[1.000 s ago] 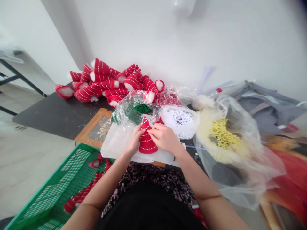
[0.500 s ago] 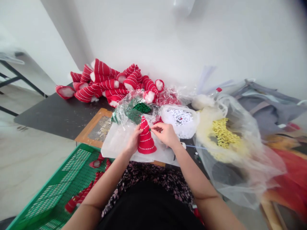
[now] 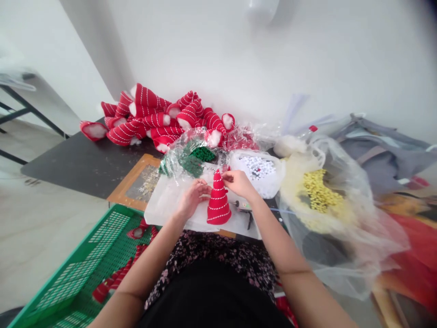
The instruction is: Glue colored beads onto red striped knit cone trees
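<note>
I see a dark tabletop [image 3: 82, 159] against a white wall [image 3: 205, 54], its left corner jutting past the red pile [image 3: 150, 120], and by its front edge the red cone [image 3: 219, 206], gripped moments ago by the left hand [image 3: 194, 198], now loosely spread beside it; I cannot tell whether the right hand [image 3: 239, 184] pinches the cone's top.

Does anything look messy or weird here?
A bit: white stuffing pokes out of several striped red cones heaped at the back, and a tiny red spot shows among the small white balls, where it doesn't match. The upright cone in front looks fine.
</note>
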`<action>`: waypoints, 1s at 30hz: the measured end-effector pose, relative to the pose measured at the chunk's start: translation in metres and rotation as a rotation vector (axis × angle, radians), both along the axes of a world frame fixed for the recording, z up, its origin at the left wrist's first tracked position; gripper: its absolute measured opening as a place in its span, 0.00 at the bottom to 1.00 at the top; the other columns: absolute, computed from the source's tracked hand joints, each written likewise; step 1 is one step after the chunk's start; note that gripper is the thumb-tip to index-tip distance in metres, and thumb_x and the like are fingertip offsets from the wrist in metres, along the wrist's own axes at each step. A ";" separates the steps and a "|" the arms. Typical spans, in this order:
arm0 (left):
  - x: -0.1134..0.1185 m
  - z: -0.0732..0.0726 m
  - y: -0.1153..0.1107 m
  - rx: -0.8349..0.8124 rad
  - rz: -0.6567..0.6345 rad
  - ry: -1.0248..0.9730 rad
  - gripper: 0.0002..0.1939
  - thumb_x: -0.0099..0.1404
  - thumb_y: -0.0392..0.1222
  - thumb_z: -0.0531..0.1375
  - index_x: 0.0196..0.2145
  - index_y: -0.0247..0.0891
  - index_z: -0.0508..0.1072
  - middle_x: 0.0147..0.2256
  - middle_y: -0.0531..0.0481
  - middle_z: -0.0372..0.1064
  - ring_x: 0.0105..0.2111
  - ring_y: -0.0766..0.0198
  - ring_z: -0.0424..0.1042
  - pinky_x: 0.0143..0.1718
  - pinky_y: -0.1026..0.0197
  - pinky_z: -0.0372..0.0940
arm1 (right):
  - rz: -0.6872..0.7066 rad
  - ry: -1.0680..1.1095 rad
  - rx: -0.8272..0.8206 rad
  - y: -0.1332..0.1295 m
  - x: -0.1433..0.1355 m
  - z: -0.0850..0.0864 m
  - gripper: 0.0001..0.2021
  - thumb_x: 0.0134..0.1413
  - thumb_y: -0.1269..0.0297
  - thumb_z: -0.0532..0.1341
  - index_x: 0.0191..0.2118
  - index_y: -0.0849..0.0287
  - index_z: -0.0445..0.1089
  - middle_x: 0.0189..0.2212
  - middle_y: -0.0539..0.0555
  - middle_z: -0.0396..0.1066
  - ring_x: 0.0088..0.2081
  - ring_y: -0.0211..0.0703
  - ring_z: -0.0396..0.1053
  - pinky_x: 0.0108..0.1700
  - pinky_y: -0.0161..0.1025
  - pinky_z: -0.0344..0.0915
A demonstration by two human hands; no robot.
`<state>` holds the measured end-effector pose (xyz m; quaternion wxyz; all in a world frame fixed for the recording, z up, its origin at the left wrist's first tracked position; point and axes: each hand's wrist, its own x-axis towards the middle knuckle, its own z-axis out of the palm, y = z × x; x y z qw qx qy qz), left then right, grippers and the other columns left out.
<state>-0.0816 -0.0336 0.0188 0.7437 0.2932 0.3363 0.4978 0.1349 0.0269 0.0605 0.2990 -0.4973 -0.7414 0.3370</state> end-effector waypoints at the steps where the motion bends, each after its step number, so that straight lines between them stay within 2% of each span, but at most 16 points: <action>1: 0.001 0.000 -0.001 0.005 0.011 0.023 0.21 0.59 0.55 0.71 0.41 0.41 0.71 0.38 0.47 0.76 0.37 0.57 0.76 0.41 0.56 0.67 | 0.013 0.024 -0.018 0.000 -0.001 -0.001 0.09 0.54 0.77 0.65 0.35 0.61 0.83 0.32 0.55 0.84 0.34 0.46 0.81 0.39 0.39 0.75; 5: 0.009 0.000 -0.007 0.109 0.055 0.144 0.24 0.57 0.51 0.76 0.44 0.41 0.72 0.41 0.48 0.77 0.39 0.58 0.76 0.42 0.58 0.67 | 0.065 0.118 -0.126 -0.003 -0.002 0.005 0.05 0.53 0.72 0.67 0.35 0.61 0.82 0.32 0.55 0.83 0.33 0.44 0.79 0.38 0.39 0.75; 9: 0.015 -0.001 -0.003 0.101 -0.022 0.124 0.25 0.52 0.45 0.78 0.45 0.40 0.75 0.39 0.47 0.79 0.37 0.55 0.78 0.43 0.55 0.69 | 0.135 0.160 -0.198 -0.001 0.007 0.015 0.07 0.56 0.64 0.68 0.38 0.60 0.82 0.33 0.56 0.83 0.32 0.45 0.78 0.36 0.40 0.74; 11: 0.014 -0.003 0.001 0.054 0.002 0.043 0.25 0.51 0.44 0.77 0.45 0.39 0.77 0.38 0.46 0.80 0.36 0.54 0.78 0.43 0.54 0.70 | 0.023 0.059 -0.089 0.001 0.013 0.014 0.07 0.57 0.65 0.67 0.39 0.60 0.81 0.35 0.57 0.82 0.34 0.47 0.77 0.40 0.43 0.74; 15: 0.003 -0.003 0.004 -0.023 0.069 -0.082 0.24 0.48 0.43 0.75 0.44 0.37 0.79 0.38 0.44 0.81 0.38 0.51 0.80 0.47 0.51 0.73 | -0.421 -0.274 0.310 0.005 0.028 0.003 0.13 0.58 0.72 0.61 0.48 0.62 0.76 0.44 0.64 0.78 0.43 0.54 0.75 0.49 0.49 0.71; 17: -0.006 -0.001 0.004 -0.056 0.090 -0.099 0.23 0.48 0.43 0.74 0.43 0.37 0.79 0.38 0.43 0.82 0.43 0.46 0.82 0.50 0.46 0.74 | -0.436 -0.406 0.368 0.005 0.042 -0.003 0.13 0.59 0.73 0.58 0.49 0.61 0.73 0.46 0.65 0.75 0.45 0.56 0.74 0.48 0.49 0.70; 19: -0.018 0.001 0.002 -0.088 0.140 -0.097 0.21 0.49 0.43 0.73 0.41 0.37 0.78 0.38 0.42 0.82 0.46 0.42 0.82 0.52 0.43 0.75 | -0.348 -0.486 0.357 -0.001 0.068 -0.004 0.12 0.59 0.73 0.58 0.47 0.59 0.71 0.45 0.63 0.74 0.44 0.56 0.73 0.47 0.48 0.70; 21: -0.029 0.003 -0.001 -0.119 0.189 -0.078 0.20 0.48 0.42 0.72 0.40 0.36 0.78 0.37 0.42 0.82 0.46 0.41 0.82 0.52 0.42 0.76 | -0.348 -0.507 0.378 -0.019 0.108 0.000 0.11 0.57 0.72 0.59 0.46 0.58 0.70 0.44 0.62 0.74 0.45 0.55 0.72 0.49 0.48 0.70; 24: -0.043 -0.001 -0.002 -0.163 0.220 -0.044 0.20 0.47 0.41 0.72 0.40 0.36 0.79 0.36 0.42 0.82 0.46 0.41 0.83 0.51 0.42 0.78 | -0.630 -0.570 0.510 -0.076 0.171 0.004 0.18 0.56 0.71 0.59 0.52 0.59 0.68 0.48 0.64 0.72 0.49 0.59 0.71 0.54 0.54 0.70; 25: -0.046 -0.003 -0.001 -0.173 0.226 -0.035 0.20 0.47 0.42 0.73 0.40 0.36 0.79 0.36 0.43 0.82 0.46 0.41 0.83 0.50 0.42 0.79 | -0.674 -0.636 0.518 -0.100 0.185 0.002 0.20 0.55 0.73 0.59 0.54 0.60 0.68 0.49 0.65 0.71 0.52 0.61 0.70 0.56 0.57 0.70; 26: -0.047 -0.005 0.000 -0.182 0.227 -0.027 0.20 0.47 0.42 0.73 0.40 0.36 0.79 0.36 0.42 0.82 0.47 0.40 0.83 0.50 0.43 0.79 | -0.648 -0.711 0.487 -0.125 0.194 -0.003 0.22 0.53 0.75 0.58 0.56 0.61 0.68 0.50 0.66 0.70 0.53 0.63 0.69 0.57 0.58 0.69; 28: -0.047 -0.011 0.003 -0.193 0.224 -0.020 0.20 0.46 0.44 0.73 0.38 0.37 0.79 0.37 0.42 0.82 0.48 0.39 0.82 0.50 0.43 0.79 | -0.499 -0.856 0.369 -0.167 0.198 -0.018 0.26 0.52 0.79 0.58 0.58 0.63 0.68 0.53 0.69 0.70 0.54 0.63 0.69 0.59 0.57 0.70; 30: -0.043 -0.014 0.006 -0.195 0.218 -0.016 0.20 0.45 0.45 0.74 0.36 0.38 0.79 0.39 0.41 0.83 0.49 0.39 0.82 0.50 0.44 0.79 | -0.397 -0.968 0.254 -0.193 0.191 -0.035 0.31 0.49 0.82 0.57 0.61 0.63 0.69 0.57 0.71 0.70 0.54 0.64 0.70 0.57 0.57 0.71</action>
